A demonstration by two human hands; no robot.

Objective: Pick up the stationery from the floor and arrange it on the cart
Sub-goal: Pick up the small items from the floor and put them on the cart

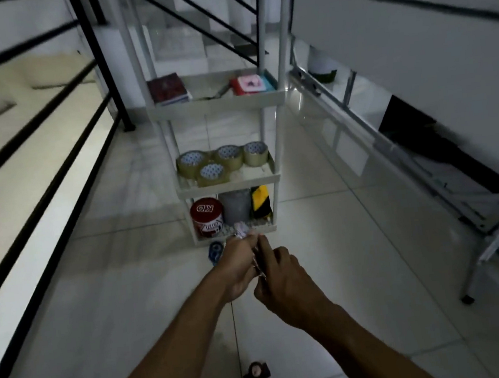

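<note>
Left hand (pixel 238 267) and right hand (pixel 282 280) — fingers curled, gripping clear packet (pixel 249 244)

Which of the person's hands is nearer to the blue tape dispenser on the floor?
Left. The left hand is just right of the blue tape dispenser, almost overlapping it; the right hand sits farther right and closer to the camera.

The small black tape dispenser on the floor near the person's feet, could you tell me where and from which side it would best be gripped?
Probably from above, fingers pinching across the two flat sides of the black tape dispenser. It lies alone on the floor with open tile all round, so nothing blocks a straight-down reach. Its finer shape is too dim to tell.
</note>
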